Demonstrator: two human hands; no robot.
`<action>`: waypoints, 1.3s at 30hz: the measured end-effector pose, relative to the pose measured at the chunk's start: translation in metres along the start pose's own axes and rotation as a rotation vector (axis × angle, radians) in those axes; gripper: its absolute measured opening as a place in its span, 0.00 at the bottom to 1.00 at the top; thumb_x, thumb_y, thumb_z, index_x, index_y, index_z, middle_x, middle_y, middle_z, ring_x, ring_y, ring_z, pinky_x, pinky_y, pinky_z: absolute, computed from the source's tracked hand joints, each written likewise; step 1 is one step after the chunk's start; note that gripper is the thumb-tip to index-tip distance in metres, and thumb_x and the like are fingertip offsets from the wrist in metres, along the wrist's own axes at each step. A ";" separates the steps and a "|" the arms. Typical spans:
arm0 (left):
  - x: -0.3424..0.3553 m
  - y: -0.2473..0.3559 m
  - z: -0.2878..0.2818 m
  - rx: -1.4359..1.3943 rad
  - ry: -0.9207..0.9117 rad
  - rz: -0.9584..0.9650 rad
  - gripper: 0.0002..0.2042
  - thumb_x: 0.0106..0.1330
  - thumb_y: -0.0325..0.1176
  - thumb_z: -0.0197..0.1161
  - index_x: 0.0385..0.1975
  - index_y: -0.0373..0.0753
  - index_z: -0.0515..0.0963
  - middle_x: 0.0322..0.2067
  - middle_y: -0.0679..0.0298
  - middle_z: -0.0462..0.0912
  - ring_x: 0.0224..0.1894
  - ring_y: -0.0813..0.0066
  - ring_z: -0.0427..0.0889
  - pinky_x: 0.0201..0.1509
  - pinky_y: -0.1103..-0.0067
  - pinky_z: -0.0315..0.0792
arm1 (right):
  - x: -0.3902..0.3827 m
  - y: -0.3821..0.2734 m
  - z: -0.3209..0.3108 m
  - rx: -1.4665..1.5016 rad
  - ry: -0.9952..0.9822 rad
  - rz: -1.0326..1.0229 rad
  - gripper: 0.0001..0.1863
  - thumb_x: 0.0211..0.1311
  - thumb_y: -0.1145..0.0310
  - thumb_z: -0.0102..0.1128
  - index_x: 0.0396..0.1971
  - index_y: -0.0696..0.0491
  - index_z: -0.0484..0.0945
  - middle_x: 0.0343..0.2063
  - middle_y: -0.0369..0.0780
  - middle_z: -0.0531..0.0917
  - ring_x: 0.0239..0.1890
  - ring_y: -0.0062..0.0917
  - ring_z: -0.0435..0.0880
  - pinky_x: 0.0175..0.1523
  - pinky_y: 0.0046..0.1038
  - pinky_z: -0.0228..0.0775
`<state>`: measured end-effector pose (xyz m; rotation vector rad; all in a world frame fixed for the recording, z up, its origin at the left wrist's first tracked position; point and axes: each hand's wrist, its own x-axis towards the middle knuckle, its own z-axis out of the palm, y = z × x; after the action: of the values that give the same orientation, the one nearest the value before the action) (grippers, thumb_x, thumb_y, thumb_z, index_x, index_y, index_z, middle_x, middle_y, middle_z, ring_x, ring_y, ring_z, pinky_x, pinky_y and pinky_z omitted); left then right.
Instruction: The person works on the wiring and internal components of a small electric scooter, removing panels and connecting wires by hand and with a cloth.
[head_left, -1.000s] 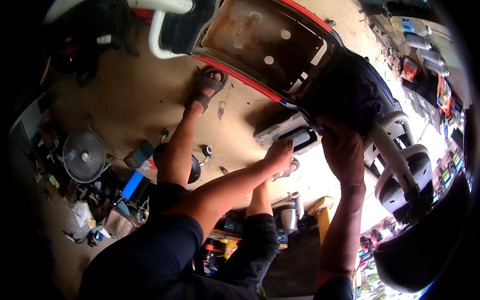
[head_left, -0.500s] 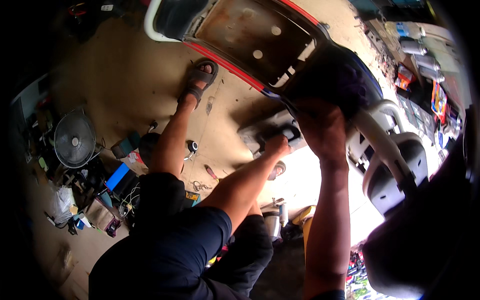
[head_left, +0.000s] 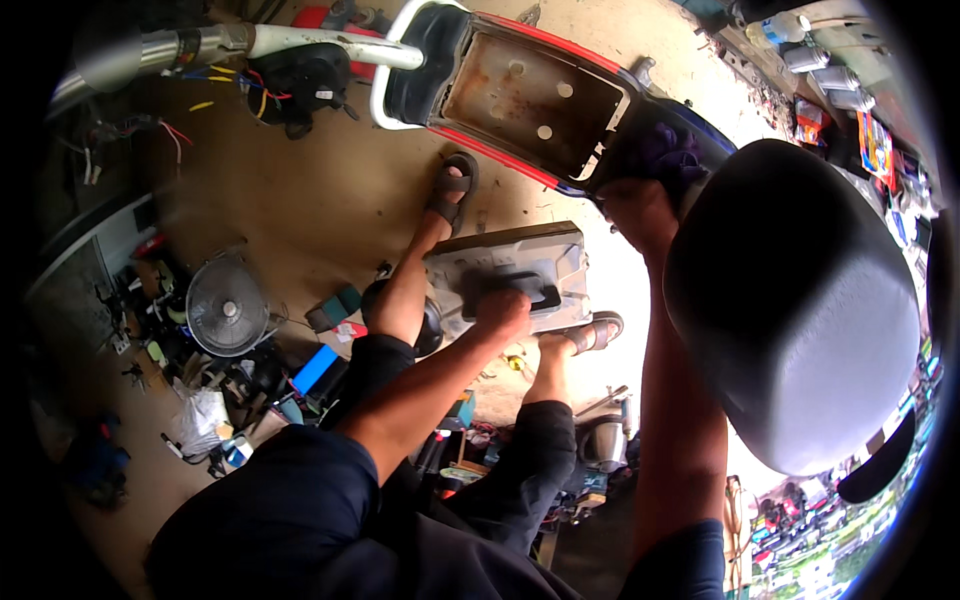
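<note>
My left hand (head_left: 506, 310) is closed on the black handle of a grey rectangular case (head_left: 550, 250), which is between my sandalled feet. My right hand (head_left: 638, 208) grips the edge of the dark body of a scooter-like vehicle (head_left: 680, 135), its fingers partly hidden. That vehicle has a rusty floor tray (head_left: 500, 90) with red side rails, open holes and a white tubular front frame (head_left: 385, 70). Its black seat (head_left: 790, 300) covers part of my right forearm. A bunched purple item (head_left: 672, 150) lies by my right hand.
A metal steering tube (head_left: 160, 55) with loose wires runs to the upper left. A fan (head_left: 227, 305), blue box (head_left: 314, 369) and cluttered tools sit at the left. Bottles and cans (head_left: 825, 75) line the upper right. A steel cylinder (head_left: 603, 443) and clutter sit low between my legs.
The grey case has moved left, out from beside the vehicle's underside, with my left hand on its handle. The view has shifted, and the seat now fills much more of the right.
</note>
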<state>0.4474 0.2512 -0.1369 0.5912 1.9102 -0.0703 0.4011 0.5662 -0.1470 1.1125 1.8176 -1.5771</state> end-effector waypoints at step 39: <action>-0.040 -0.012 -0.282 0.396 -0.023 0.454 0.09 0.51 0.31 0.69 0.32 0.41 0.89 0.32 0.53 0.90 0.43 0.50 0.88 0.50 0.58 0.74 | -0.029 -0.011 0.003 0.013 0.075 -0.122 0.17 0.61 0.68 0.61 0.46 0.54 0.92 0.34 0.47 0.92 0.37 0.33 0.93 0.47 0.33 0.83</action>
<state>0.2134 0.3152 0.0132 1.2721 1.7054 -0.1630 0.4072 0.5554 -0.1185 1.0980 1.9606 -1.6376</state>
